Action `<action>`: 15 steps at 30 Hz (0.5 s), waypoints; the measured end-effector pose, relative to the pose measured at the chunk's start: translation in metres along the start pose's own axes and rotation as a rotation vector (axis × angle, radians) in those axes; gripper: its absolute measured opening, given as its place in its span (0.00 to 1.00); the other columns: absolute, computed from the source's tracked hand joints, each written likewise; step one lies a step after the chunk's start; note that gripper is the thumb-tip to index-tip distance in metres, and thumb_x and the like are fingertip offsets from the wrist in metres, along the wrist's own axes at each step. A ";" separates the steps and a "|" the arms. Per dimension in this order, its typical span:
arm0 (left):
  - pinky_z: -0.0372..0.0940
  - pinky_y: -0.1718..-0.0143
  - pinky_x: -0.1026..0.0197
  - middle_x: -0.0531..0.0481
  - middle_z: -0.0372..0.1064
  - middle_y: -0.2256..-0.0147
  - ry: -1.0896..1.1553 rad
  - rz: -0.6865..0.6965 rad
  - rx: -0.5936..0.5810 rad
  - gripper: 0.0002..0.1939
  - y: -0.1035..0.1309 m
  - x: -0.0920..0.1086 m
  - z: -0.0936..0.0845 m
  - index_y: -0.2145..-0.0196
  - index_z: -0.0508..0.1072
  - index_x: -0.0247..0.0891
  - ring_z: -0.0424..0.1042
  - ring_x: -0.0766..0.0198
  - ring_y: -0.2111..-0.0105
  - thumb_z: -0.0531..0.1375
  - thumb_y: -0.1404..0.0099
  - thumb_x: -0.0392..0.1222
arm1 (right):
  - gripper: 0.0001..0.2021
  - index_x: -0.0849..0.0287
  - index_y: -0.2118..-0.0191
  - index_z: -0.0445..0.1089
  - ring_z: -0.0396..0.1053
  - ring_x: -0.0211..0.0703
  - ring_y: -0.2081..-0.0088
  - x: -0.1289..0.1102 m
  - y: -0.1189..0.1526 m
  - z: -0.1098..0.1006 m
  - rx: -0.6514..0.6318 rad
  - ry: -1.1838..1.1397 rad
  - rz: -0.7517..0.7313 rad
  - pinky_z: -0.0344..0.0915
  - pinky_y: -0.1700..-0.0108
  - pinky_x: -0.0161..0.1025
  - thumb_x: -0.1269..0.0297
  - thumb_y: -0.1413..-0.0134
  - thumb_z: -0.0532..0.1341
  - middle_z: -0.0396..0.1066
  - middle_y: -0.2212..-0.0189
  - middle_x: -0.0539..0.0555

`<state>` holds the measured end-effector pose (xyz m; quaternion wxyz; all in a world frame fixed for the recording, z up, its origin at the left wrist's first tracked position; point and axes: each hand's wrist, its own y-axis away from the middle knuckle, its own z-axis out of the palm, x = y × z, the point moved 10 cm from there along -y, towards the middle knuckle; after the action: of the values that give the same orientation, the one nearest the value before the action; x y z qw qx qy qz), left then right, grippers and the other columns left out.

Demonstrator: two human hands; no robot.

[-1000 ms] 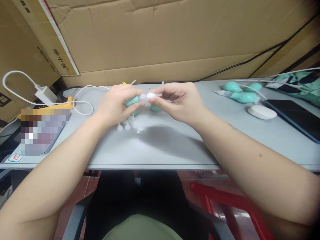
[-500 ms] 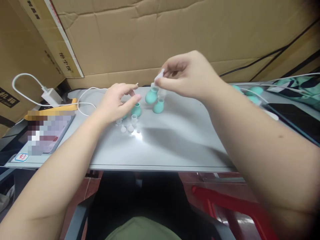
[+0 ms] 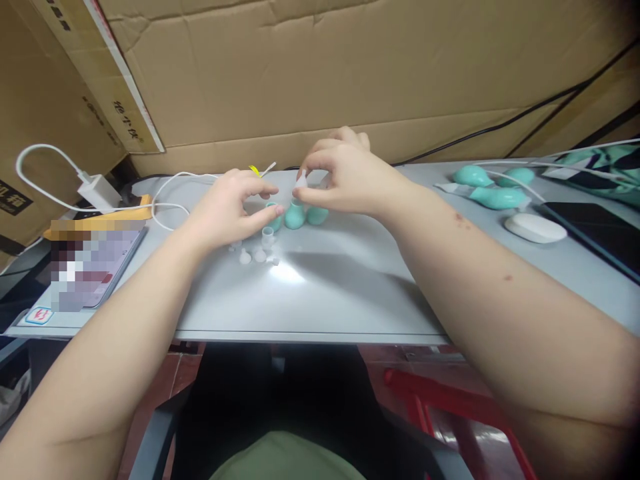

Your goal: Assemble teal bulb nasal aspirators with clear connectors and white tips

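Note:
My right hand (image 3: 336,175) pinches the translucent nozzle (image 3: 301,181) of a teal bulb (image 3: 295,217), which stands upright on the grey table. Just right of it, partly behind my fingers, is another teal bulb (image 3: 318,215). My left hand (image 3: 231,208) hovers palm down with its fingers apart, holding nothing. Its thumb tip is in front of a third teal bulb (image 3: 273,222). Below the hand lie a small clear cup (image 3: 268,236) and small white caps (image 3: 260,255).
At the right, teal bulbs with nozzles (image 3: 500,198), a white oval case (image 3: 535,227) and a dark tablet (image 3: 595,233) lie on the table (image 3: 340,307). At the left are a phone (image 3: 107,267) and a white charger (image 3: 100,193). Cardboard (image 3: 300,80) stands behind.
My right hand has moved left and down with the teal bulb, which was raised and tilted and now stands beside the others. My left hand has barely moved.

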<state>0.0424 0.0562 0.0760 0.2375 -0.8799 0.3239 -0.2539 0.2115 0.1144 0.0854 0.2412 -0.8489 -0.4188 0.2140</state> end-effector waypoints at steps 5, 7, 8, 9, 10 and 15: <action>0.70 0.61 0.56 0.47 0.83 0.62 0.017 0.009 -0.050 0.18 0.002 0.006 -0.007 0.52 0.89 0.41 0.77 0.58 0.64 0.69 0.30 0.55 | 0.22 0.47 0.43 0.79 0.73 0.75 0.39 -0.022 0.010 -0.046 0.158 0.065 0.012 0.69 0.34 0.73 0.53 0.39 0.79 0.84 0.45 0.62; 0.67 0.65 0.57 0.49 0.81 0.66 0.035 0.055 -0.094 0.15 0.003 0.012 -0.006 0.55 0.90 0.41 0.75 0.60 0.68 0.68 0.31 0.51 | 0.17 0.50 0.45 0.79 0.77 0.71 0.41 -0.044 0.015 -0.063 0.227 0.083 -0.009 0.70 0.34 0.70 0.56 0.36 0.75 0.85 0.46 0.62; 0.66 0.65 0.57 0.49 0.81 0.67 0.044 0.084 -0.116 0.14 0.003 0.016 -0.005 0.56 0.90 0.41 0.75 0.60 0.69 0.67 0.31 0.49 | 0.10 0.51 0.49 0.79 0.80 0.65 0.47 -0.058 0.019 -0.073 0.303 0.075 -0.049 0.72 0.37 0.65 0.60 0.33 0.72 0.86 0.51 0.60; 0.66 0.65 0.57 0.49 0.81 0.67 0.051 0.108 -0.139 0.13 0.004 0.019 -0.004 0.57 0.89 0.40 0.75 0.61 0.69 0.65 0.32 0.45 | 0.03 0.51 0.54 0.78 0.81 0.58 0.52 -0.071 0.025 -0.079 0.373 0.044 -0.095 0.74 0.42 0.59 0.65 0.31 0.69 0.86 0.56 0.57; 0.67 0.64 0.57 0.49 0.82 0.67 0.058 0.128 -0.160 0.13 0.004 0.021 -0.003 0.58 0.89 0.40 0.76 0.61 0.69 0.64 0.33 0.42 | 0.03 0.51 0.56 0.78 0.82 0.53 0.57 -0.084 0.028 -0.076 0.371 -0.012 -0.165 0.75 0.48 0.53 0.67 0.29 0.66 0.86 0.60 0.55; 0.68 0.66 0.57 0.49 0.82 0.67 0.058 0.146 -0.214 0.16 0.007 0.026 0.001 0.63 0.88 0.41 0.77 0.60 0.68 0.59 0.39 0.37 | 0.11 0.53 0.64 0.77 0.72 0.42 0.70 -0.114 0.046 0.007 -0.154 -0.181 -0.390 0.65 0.65 0.41 0.72 0.29 0.61 0.80 0.70 0.48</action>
<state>0.0564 0.0337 0.0788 0.1505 -0.8666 0.4190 -0.2254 0.1725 -0.0015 0.0712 0.1740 -0.7449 -0.6102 0.2062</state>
